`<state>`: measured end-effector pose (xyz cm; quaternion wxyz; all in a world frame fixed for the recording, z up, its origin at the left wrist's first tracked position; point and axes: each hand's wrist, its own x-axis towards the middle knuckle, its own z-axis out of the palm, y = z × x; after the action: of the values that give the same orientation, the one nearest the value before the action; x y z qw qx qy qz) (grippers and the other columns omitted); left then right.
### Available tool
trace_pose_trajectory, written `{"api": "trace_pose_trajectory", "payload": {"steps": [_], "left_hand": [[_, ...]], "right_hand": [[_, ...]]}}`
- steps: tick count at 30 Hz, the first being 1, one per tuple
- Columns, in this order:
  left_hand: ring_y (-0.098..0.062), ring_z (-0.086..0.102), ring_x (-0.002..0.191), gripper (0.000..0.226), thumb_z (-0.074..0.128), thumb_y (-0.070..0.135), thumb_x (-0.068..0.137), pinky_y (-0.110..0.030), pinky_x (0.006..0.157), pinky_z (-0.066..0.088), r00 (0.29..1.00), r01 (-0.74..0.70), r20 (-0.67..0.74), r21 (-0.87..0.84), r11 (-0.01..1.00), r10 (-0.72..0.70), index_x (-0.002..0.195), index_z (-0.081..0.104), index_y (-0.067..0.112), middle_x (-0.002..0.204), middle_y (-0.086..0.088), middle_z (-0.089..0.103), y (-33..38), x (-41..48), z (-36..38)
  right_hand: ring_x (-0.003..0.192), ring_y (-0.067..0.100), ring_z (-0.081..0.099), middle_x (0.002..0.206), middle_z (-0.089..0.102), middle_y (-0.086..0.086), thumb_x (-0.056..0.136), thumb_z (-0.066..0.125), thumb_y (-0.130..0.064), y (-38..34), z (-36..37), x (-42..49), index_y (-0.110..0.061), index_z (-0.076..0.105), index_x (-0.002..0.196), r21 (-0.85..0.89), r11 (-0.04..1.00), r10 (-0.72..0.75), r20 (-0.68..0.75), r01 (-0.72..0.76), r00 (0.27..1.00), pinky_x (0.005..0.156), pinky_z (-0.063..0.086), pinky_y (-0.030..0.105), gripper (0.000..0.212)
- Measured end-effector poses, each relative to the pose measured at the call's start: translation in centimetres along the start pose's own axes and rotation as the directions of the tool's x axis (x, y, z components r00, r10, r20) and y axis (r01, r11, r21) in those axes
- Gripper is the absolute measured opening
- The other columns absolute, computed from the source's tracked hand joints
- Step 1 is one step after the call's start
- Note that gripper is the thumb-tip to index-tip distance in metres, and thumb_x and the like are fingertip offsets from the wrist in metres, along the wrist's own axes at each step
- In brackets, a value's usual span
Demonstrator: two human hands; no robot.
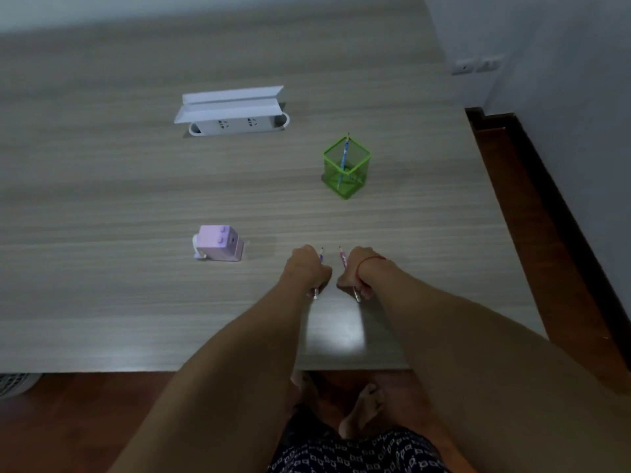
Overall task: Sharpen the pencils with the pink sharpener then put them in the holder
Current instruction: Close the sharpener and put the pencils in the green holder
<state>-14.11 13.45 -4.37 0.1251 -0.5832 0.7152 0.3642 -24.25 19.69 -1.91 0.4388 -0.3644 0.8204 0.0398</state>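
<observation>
Fingers of left hand grip a purple pencil, those of right hand a pink pencil, over woodgrain table.

A white power strip lies recessed in the grey wood-grain table, its cover flap raised.

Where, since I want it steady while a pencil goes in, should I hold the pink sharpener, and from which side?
Probably the boxy body of the sharpener, pinched from above across its flat near and far faces. The pale handle juts out on its left and a small dark hole sits near its right edge, so both ends should stay free.
</observation>
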Motion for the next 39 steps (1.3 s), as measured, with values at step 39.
{"api": "trace_pose_trajectory", "payload": {"steps": [39], "left_hand": [[-0.025,0.065,0.076,0.035,0.073,0.032,0.077,-0.034,0.073,0.054,0.885,-0.417,-0.302,-0.172,0.893,0.355,0.054,0.05,0.021,0.071,-0.005,0.062,12.1,12.7,-13.4]], "right_hand": [[0.092,0.03,0.069,0.102,0.07,0.019,0.078,0.07,-0.024,-5.6,-17.0,7.9,-0.001,0.071,0.095,0.488,0.862,0.151,-0.506,0.138,0.849,0.082,0.058,0.033,0.028]]}}
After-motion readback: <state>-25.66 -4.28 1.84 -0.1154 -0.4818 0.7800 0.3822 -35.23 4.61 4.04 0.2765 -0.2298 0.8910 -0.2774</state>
